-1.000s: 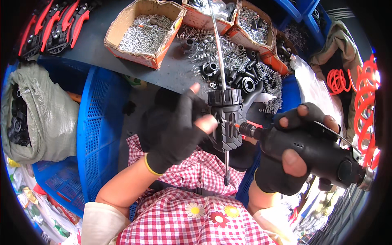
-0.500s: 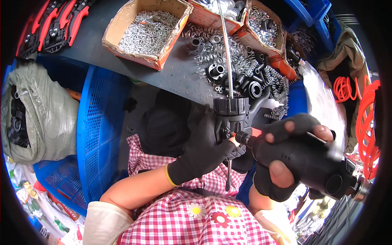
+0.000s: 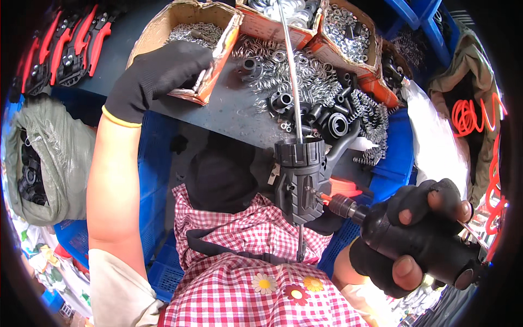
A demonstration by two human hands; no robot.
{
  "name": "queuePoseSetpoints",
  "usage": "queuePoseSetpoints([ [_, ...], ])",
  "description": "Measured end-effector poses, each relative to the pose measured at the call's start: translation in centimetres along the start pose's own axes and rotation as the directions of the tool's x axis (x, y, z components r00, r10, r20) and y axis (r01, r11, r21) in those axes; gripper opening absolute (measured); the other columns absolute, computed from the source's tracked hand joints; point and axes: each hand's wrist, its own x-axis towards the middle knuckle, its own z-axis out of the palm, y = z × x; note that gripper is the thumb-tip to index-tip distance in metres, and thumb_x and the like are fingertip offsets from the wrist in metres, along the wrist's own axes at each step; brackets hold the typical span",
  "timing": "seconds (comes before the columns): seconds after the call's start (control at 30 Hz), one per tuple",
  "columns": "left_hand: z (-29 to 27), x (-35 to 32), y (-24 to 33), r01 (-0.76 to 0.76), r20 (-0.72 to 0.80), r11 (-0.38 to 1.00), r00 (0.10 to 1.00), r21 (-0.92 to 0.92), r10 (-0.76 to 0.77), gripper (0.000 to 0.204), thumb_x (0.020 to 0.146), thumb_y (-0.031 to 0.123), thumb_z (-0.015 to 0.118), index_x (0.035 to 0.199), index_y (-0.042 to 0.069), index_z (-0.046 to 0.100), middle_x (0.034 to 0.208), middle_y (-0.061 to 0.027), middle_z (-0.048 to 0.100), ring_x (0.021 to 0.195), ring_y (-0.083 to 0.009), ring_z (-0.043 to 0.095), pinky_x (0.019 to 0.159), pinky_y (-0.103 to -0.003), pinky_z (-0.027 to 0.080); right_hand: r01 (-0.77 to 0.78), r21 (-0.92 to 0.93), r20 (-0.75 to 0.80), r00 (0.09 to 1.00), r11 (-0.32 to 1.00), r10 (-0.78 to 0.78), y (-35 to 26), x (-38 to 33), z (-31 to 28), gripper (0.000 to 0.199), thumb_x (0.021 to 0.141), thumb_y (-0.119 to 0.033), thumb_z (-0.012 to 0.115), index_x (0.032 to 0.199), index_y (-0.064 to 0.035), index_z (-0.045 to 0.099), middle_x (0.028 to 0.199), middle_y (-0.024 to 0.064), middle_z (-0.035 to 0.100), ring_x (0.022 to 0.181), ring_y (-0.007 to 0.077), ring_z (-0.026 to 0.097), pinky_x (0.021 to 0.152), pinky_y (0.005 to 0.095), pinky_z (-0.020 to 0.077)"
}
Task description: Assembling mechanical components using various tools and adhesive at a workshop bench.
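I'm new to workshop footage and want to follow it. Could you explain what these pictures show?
There is no robot, only a person's gloved left hand and right hand. Every picture comes from one wide fisheye camera on the person's head, looking down, so straight edges bend. The right hand holds a black power tool, its tip pointing at the side of a black ribbed part with a metal rod standing out of both ends. The left hand is over a cardboard box of small metal pieces; whether it holds any is hidden. On the dark table also lie loose springs, and red-handled tools at the far left.
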Motion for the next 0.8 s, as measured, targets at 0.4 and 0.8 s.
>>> queuePoseSetpoints([
  [0.4, 1.5, 0.1, 1.4, 0.456, -0.233, 0.814, 0.801, -0.359, -0.551, 0.019, 0.083, 0.015, 0.065, 0.094, 0.000, 0.068, 0.084, -0.0120, 0.064, 0.079, -0.0204, 0.062, 0.074, -0.031, 0.048, -0.007, -0.044, 0.054, 0.998, 0.999, 0.010, -0.5, -0.2, -1.1, 0.078, 0.060, -0.004, 0.074, 0.132, -0.0064, 0.043, 0.115, 0.0151, 0.044, 0.088, 0.0222, 0.051, 0.071, 0.0318, 0.0465],
  [0.8, 6.7, -2.2, 20.0, -0.142, 0.206, -0.593, 0.853, -0.792, -0.480, 0.014, 0.100, 0.016, 0.053, 0.108, 0.005, 0.057, 0.092, -0.0084, 0.063, 0.081, -0.0149, 0.064, 0.073, -0.033, 0.058, 0.110, 0.113, -0.018, 0.994, 0.988, -0.109, -1.5, -0.8, 0.2, 0.072, 0.063, -0.008, 0.072, 0.125, 0.0058, 0.038, 0.106, 0.0154, 0.044, 0.083, 0.0178, 0.049, 0.052, 0.0289, 0.0464],
])
